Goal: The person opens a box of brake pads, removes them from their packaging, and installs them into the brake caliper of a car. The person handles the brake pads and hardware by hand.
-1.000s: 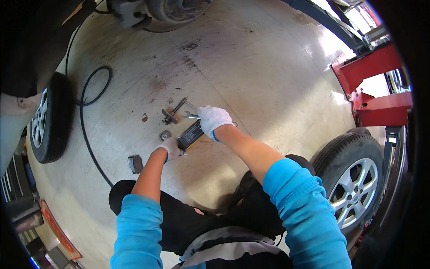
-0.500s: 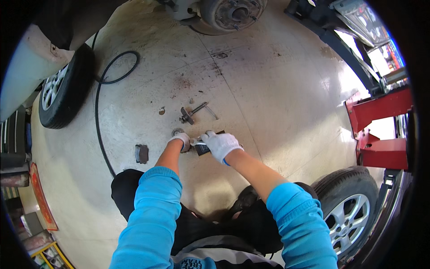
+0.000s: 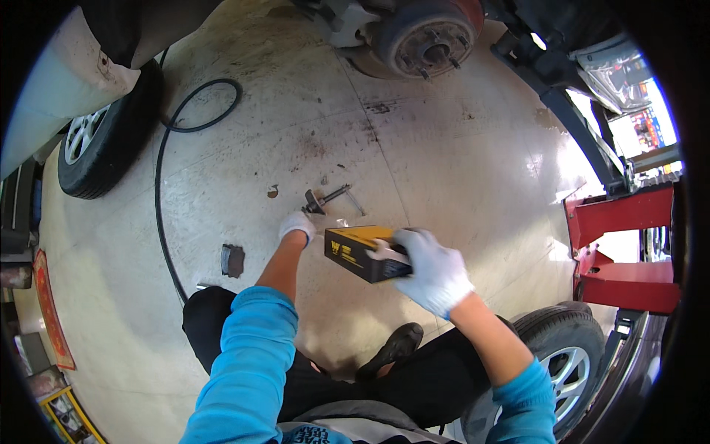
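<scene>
My gloved right hand (image 3: 433,272) is closed around a black and yellow cardboard box (image 3: 355,248), held above the floor in front of me. Pressed against the box's side in the same grip is an open-end wrench (image 3: 386,253). My gloved left hand (image 3: 297,224) reaches down by a dark screw-type tool with a T-handle (image 3: 322,200); its fingers are hidden from view. Something clear, like thin plastic (image 3: 331,221), shows between that hand and the box. To the left of my left forearm, brake pads (image 3: 233,260) lie on the floor.
A wheel hub (image 3: 433,53) hangs at the far side. One wheel (image 3: 111,140) leans at the left, another (image 3: 569,362) stands at my right. A black hose (image 3: 160,200) loops along the left floor. Red lift parts (image 3: 625,214) stand at the right.
My right hand has raised the box and wrench off the low spot beside my left hand and moved them right. My left hand has shifted slightly. The view has tilted, showing more of the hub.
</scene>
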Demonstrator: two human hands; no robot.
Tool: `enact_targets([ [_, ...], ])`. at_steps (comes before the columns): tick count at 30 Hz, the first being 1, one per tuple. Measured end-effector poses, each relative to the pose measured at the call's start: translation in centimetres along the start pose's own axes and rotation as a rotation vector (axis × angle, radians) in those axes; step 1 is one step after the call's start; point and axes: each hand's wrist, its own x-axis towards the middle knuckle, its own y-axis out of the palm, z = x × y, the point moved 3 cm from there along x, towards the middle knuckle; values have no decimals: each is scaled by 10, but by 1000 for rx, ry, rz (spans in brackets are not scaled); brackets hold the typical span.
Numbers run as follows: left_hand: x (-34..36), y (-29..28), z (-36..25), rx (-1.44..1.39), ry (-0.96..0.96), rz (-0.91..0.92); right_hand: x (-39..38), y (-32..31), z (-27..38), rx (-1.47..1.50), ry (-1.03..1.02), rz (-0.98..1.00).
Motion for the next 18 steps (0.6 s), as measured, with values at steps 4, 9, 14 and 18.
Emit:
enact_targets([
  [4, 3, -44, -24, -20, -51, -5, -24, -35, -30, 439, 332, -296],
  [9, 29, -125, 9, 304, 88, 126, 13, -45, -48, 253, 382, -255],
  [14, -11, -202, -4, 794, 87, 21, 36, -27, -66, 36, 360, -134],
  [18, -169, -185, -59, 25, 456, 49, 40, -24, -61, 68, 283, -92],
])
